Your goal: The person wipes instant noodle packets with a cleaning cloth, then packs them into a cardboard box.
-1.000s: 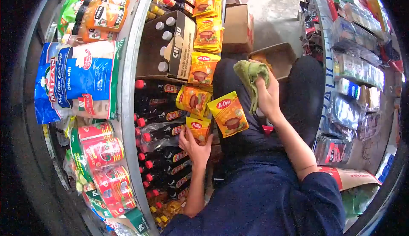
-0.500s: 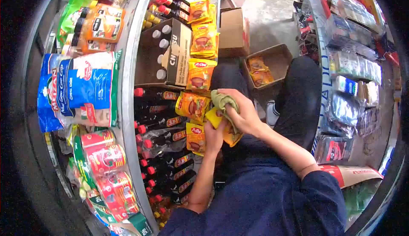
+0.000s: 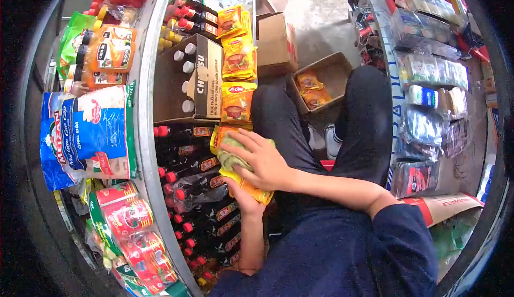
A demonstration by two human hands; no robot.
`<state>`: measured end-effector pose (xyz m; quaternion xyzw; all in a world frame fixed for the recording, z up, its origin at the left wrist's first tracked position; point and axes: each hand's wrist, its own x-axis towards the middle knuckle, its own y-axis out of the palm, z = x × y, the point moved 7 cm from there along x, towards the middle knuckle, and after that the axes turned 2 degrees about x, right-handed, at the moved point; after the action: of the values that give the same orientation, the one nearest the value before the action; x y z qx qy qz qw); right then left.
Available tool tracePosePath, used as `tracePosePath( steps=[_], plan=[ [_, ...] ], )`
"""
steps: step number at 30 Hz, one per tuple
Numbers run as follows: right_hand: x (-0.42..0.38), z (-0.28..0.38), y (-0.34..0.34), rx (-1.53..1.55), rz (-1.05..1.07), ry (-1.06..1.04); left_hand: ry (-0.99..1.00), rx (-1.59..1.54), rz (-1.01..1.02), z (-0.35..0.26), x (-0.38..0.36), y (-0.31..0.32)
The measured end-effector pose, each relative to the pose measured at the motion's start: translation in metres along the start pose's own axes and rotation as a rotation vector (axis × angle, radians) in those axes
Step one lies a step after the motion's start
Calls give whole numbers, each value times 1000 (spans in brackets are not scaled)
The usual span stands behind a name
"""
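Observation:
My left hand grips a yellow food packet, its thumb along the near edge. Over the packet, my right hand presses a bunched green cloth, with its fingers laid across the cloth. Cloth and right hand cover most of the packet's face. Just beyond my hands, another yellow packet printed with a bowl lies flat on the shelf edge. A stack of similar packets continues farther back.
Dark sauce bottles with red caps fill the shelf at left. Behind them stands a carton of white-capped bottles. An open box with yellow packets sits on the floor by my legs. Packaged goods line the right shelf.
My right hand has turned from a bunched grip on the cloth to lying over it on the packet. Both hands have moved left, and the view has shifted slightly.

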<state>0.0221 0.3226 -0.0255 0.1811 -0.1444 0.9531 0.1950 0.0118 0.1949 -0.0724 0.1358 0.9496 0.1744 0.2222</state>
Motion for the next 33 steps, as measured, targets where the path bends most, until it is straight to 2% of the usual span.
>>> tracePosePath(
  steps=[2,3,5,7,8,10,12,14,16,17,19,22,27,29,32,33],
  plan=[
    [-3,0,17,26,13,-2,48,35,-43,-15,5,-8],
    [-11,5,24,32,50,-15,40,-47,-77,-25,11,-16],
    [-27,25,30,89,100,-37,72,-101,102,-37,23,-32],
    [-38,30,35,62,111,-42,66,-193,197,-32,26,-33],
    [-40,31,36,35,92,-81,20,-299,168,-17,24,-40],
    [-21,22,29,30,103,-74,8,-251,80,0,13,-32],
    [-6,-1,29,122,91,-2,73,57,-38,1,-8,-14],
    [1,-18,33,232,101,98,29,73,-78,-2,-11,-1],
    [-17,2,26,129,69,48,7,70,-121,-14,0,-10],
    [-28,11,25,133,75,38,72,73,-33,-21,12,-25],
    [-46,27,29,103,100,23,60,-17,241,-30,23,-16],
    [-30,32,17,10,69,-76,50,-131,352,-16,20,6],
    [-2,-3,13,74,57,6,17,25,-65,-2,5,-6],
    [-21,8,14,75,19,11,31,-90,143,-7,18,-12],
    [-46,33,16,17,73,3,39,20,305,-11,26,-2],
    [-41,34,12,3,66,-34,108,292,275,-7,21,0]
  ],
)
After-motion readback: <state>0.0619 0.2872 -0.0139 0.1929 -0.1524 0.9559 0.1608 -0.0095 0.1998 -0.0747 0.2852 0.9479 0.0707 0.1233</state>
